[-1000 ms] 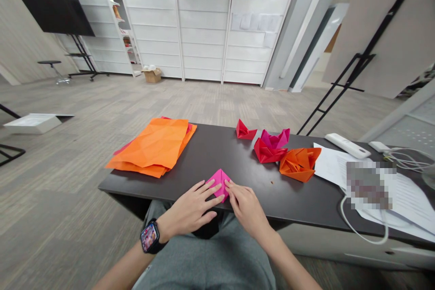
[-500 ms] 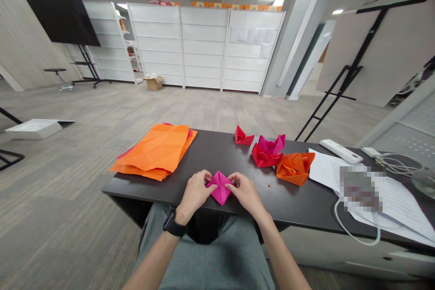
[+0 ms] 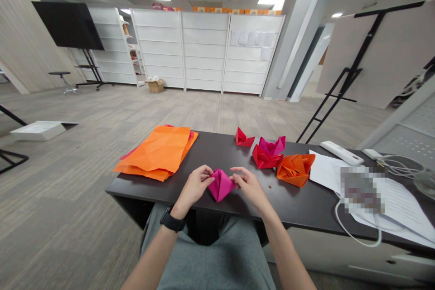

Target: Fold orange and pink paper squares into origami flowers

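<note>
A small folded pink paper piece (image 3: 220,184) is held just above the near edge of the dark table (image 3: 210,152). My left hand (image 3: 195,186), with a black watch on its wrist, pinches the piece's left side. My right hand (image 3: 249,185) pinches its right side, and the folds are spread apart between the two hands. Both hands are closed on the paper.
A stack of orange sheets (image 3: 158,152) lies at the table's left. Finished folded shapes stand behind the hands: a small red one (image 3: 244,137), a red and pink pair (image 3: 268,154) and an orange one (image 3: 295,169). White papers (image 3: 328,171), a remote (image 3: 341,152) and cables (image 3: 394,165) lie to the right.
My hands went from pressing the pink piece flat on the table to lifting it by both sides. It now stands opened up between my fingers.
</note>
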`<act>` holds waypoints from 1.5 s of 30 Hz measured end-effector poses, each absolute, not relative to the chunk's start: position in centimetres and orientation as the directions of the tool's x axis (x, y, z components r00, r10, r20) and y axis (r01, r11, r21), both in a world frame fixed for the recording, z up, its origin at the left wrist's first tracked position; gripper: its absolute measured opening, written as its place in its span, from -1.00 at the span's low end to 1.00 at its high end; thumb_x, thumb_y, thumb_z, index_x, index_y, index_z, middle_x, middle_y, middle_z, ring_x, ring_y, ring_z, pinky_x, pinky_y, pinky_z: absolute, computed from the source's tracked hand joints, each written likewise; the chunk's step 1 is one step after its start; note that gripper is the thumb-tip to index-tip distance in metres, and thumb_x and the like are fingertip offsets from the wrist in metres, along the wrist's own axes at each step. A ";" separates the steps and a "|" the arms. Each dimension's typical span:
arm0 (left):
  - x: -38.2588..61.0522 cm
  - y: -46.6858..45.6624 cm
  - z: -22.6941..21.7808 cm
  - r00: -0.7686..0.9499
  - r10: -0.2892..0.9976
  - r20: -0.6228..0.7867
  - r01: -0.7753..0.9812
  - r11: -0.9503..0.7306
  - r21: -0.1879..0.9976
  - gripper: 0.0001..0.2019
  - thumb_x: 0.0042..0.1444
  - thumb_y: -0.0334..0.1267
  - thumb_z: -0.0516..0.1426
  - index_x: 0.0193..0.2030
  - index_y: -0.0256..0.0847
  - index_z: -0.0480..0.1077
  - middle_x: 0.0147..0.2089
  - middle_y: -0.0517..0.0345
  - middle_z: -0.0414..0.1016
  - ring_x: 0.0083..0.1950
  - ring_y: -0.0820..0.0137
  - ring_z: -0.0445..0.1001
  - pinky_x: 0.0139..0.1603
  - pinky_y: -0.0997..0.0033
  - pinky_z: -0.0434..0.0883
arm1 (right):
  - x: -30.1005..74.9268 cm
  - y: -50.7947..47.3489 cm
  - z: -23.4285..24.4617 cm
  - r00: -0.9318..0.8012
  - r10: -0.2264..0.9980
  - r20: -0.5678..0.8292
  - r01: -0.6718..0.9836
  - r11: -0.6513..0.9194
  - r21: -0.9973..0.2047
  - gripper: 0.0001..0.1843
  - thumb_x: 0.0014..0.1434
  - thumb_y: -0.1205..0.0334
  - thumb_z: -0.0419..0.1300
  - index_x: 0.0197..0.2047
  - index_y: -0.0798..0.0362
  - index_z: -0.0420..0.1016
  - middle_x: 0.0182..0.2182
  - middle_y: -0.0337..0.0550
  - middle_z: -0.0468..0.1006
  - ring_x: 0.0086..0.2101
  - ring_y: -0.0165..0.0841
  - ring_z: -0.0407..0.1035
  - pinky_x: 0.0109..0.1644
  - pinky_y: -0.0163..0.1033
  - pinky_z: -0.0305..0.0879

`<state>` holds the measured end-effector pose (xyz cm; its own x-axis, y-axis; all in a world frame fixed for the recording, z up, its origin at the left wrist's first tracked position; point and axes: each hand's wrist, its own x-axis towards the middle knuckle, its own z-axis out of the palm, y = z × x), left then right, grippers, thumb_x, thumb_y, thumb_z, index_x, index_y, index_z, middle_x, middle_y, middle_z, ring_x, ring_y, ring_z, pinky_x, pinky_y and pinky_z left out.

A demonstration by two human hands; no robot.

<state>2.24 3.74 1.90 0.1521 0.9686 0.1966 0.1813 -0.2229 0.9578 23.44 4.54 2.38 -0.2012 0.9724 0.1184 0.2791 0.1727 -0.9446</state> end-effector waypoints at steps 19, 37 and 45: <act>1.5 5.1 2.0 0.016 0.991 0.133 -0.042 -0.133 0.990 -0.71 -0.01 -0.20 0.30 -0.18 -0.25 0.42 -0.18 0.00 0.59 -0.20 0.31 0.58 -0.23 0.40 0.46 | 23.9 6.1 2.1 -0.184 0.956 0.229 0.364 0.283 -0.887 -0.78 0.08 0.24 0.15 -0.29 0.05 0.63 -0.38 -0.14 0.66 -0.38 -0.29 0.51 -0.28 -0.24 0.40; 0.6 5.2 1.7 0.090 0.953 0.290 0.125 -0.300 0.946 -0.87 0.10 -0.27 0.19 -0.23 -0.20 0.35 -0.25 0.15 0.51 -0.19 0.38 0.57 -0.16 0.41 0.50 | 24.5 5.5 0.6 0.036 0.955 0.293 0.410 0.253 -0.876 -0.79 0.18 0.09 0.11 -0.27 0.00 0.50 -0.35 -0.08 0.64 -0.33 -0.20 0.55 -0.23 -0.15 0.45; 0.4 3.5 1.4 0.117 0.932 0.342 0.257 -0.361 0.896 -0.90 0.14 -0.37 0.11 -0.22 -0.18 0.44 -0.19 0.14 0.53 -0.13 0.36 0.55 -0.09 0.40 0.51 | 24.4 4.4 -0.9 0.061 0.953 0.296 0.456 0.238 -0.858 -0.87 0.16 0.16 0.09 -0.30 -0.04 0.44 -0.39 -0.12 0.62 -0.36 -0.19 0.54 -0.27 -0.16 0.39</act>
